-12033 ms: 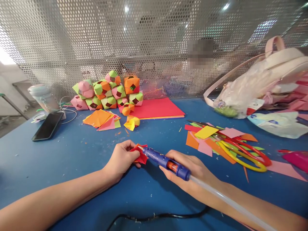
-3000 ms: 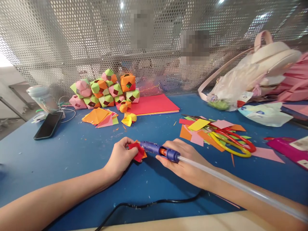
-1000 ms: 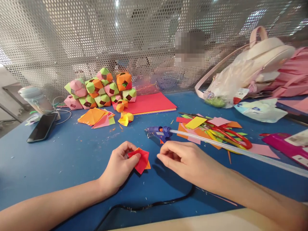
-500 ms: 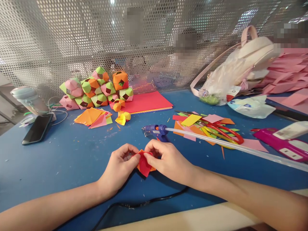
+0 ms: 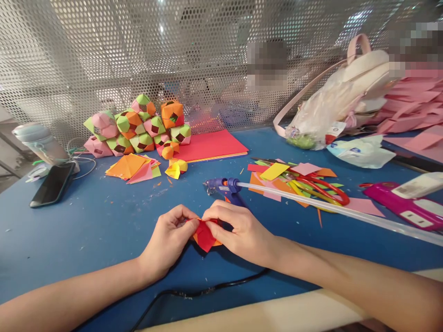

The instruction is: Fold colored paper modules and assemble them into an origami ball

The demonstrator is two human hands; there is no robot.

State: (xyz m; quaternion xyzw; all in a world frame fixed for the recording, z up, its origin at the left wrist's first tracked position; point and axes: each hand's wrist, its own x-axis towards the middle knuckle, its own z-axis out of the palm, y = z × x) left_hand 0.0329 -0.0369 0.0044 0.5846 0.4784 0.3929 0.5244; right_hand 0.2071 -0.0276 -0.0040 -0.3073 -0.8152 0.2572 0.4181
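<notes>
- Head view, and from where I stand the folded red-and-orange paper (image 5: 206,237) sits right between the two hands, low in front of the person, its upper edge caught by both and a red point drooping toward the near side of the blue table (image 5: 104,235)
- The left hand (image 5: 169,240) is drawn closed to a pinch, thumb and fingertips on the paper's upper left part, the other fingers curled behind
- The right hand (image 5: 242,233) pinches too, thumb in front and fingers curled over the upper right part, so the paper lies at its fingertips and to the left of its palm
- The two sets of fingertips come close together over the paper; I cannot tell whether its underside touches the table
- Just beyond the right hand lies the blue glue gun (image 5: 226,185), nozzle to the left, a long clear glue stick (image 5: 311,203) running out of it to the right
- A black cord (image 5: 204,293) curves across the table on the near side of the hands
- Farther off, beyond the hands, I see a small yellow folded piece (image 5: 176,169), a stack of orange and pink squares (image 5: 129,167), and a heap of paper balls (image 5: 140,127) beside red sheets (image 5: 221,143)
- To the right, scissors (image 5: 341,196) with red and yellow handles lie among cut scraps (image 5: 275,171)
</notes>
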